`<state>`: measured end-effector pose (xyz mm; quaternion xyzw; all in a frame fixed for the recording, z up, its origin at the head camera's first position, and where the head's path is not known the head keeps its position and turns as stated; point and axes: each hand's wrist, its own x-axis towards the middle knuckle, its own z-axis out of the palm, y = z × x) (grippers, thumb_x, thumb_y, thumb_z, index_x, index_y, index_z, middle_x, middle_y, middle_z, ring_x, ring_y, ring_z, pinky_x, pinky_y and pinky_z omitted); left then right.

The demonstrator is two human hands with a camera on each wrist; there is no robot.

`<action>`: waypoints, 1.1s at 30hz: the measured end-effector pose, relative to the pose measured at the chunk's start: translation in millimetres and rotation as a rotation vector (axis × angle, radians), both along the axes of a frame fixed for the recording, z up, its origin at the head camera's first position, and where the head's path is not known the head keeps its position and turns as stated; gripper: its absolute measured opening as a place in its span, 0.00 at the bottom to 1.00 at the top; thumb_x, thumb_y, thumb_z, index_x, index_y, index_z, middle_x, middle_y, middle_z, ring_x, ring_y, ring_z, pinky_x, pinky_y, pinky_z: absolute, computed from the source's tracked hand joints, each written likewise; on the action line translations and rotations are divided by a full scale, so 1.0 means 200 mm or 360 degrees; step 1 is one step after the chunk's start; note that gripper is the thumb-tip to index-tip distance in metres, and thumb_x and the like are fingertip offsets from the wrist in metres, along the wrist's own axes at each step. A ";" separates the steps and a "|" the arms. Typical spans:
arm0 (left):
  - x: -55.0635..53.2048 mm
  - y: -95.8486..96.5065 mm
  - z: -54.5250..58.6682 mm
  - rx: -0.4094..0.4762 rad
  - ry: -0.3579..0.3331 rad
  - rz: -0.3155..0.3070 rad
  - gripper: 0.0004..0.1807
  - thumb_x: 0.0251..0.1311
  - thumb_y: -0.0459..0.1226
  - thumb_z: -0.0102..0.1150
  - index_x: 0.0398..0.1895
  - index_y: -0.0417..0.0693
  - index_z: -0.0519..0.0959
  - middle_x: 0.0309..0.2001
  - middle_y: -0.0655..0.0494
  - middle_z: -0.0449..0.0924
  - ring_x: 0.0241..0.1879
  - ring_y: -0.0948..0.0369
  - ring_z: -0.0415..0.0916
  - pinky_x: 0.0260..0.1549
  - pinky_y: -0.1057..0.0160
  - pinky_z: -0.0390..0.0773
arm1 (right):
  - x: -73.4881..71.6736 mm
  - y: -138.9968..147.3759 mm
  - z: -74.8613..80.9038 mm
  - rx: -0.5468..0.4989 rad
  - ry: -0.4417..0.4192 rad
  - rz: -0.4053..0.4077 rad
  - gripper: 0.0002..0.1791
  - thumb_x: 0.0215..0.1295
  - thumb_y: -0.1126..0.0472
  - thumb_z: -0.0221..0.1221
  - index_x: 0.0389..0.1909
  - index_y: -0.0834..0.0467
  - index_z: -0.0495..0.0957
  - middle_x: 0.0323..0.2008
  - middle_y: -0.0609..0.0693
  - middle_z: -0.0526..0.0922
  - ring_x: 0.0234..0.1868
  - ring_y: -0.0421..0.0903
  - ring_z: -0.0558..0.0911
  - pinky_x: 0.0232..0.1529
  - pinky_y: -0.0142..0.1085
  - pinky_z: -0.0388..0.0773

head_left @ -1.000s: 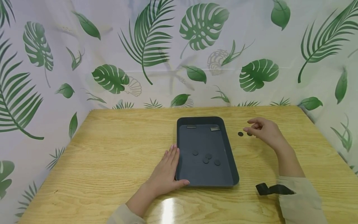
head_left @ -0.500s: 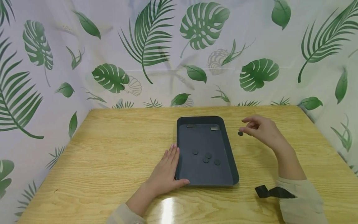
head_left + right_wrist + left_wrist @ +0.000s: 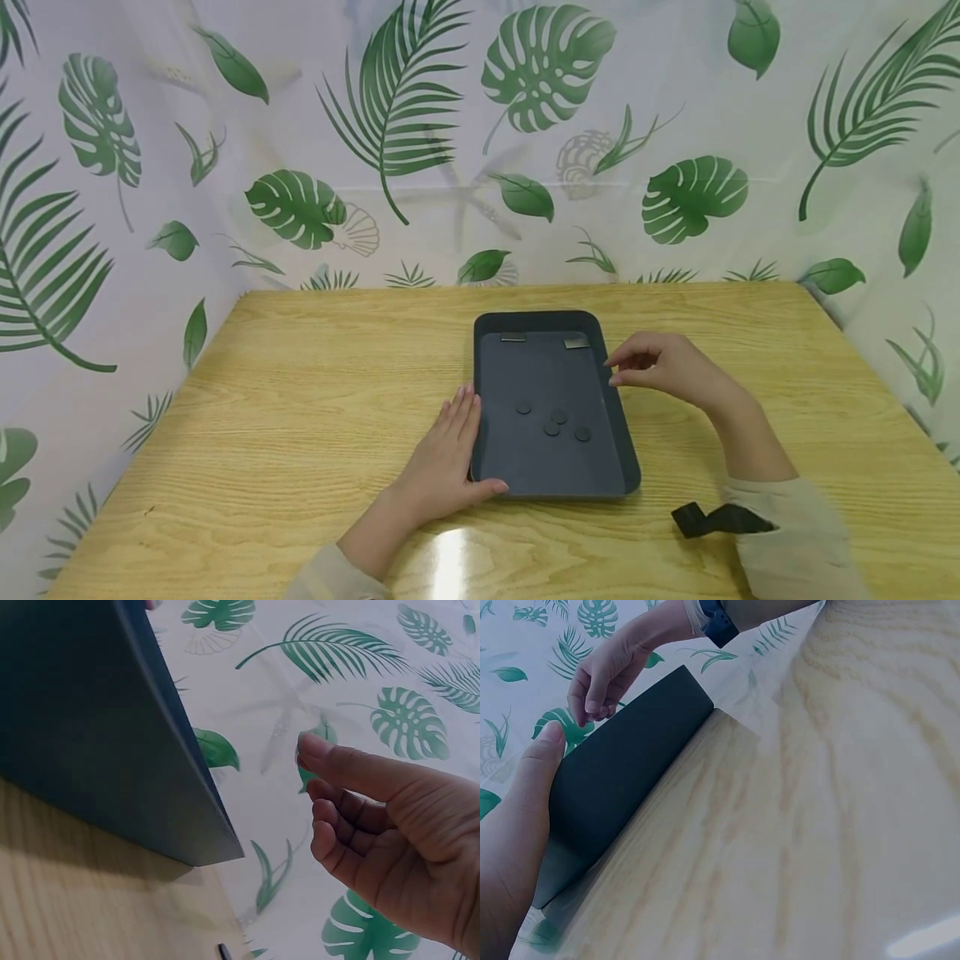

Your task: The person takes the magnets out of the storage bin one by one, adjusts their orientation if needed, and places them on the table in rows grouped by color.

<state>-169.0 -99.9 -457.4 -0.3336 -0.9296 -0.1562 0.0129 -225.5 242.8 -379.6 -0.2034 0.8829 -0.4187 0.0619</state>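
Note:
A dark grey rectangular tray [image 3: 536, 492] stands on the wooden table, with several small dark discs [image 3: 522, 407] lying loose on its bottom. My left hand [image 3: 442, 467] lies along the tray's left side, fingers straight and together; its thumb [image 3: 538, 761] reaches over the near rim. Beside the tray's right rim is my right hand [image 3: 667, 367], thumb and index brought close together and the other fingers [image 3: 337, 840] curled. I cannot tell whether a disc is between those fingertips. In the head view this hand covers the spot where loose discs lay.
Two small flat metallic pieces [image 3: 576, 343] sit at the tray's far end. A black strap [image 3: 723, 520] circles the right sleeve, its loose end hanging over the table [image 3: 300, 417]. Behind the table hangs a white leaf-printed cloth [image 3: 420, 233].
My right hand has moved left from above the discs on the table to the tray's right rim. The left hand and the discs inside the tray have stayed put.

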 end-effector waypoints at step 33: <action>0.00 0.00 0.01 0.0009 -0.0025 -0.0009 0.61 0.55 0.74 0.29 0.73 0.32 0.38 0.75 0.39 0.30 0.74 0.54 0.25 0.71 0.53 0.40 | -0.03 -0.20 -0.15 0.0475 0.0069 0.0655 0.08 0.50 0.70 0.68 0.33 0.58 0.86 0.30 0.44 0.76 0.28 0.34 0.73 0.29 0.30 0.75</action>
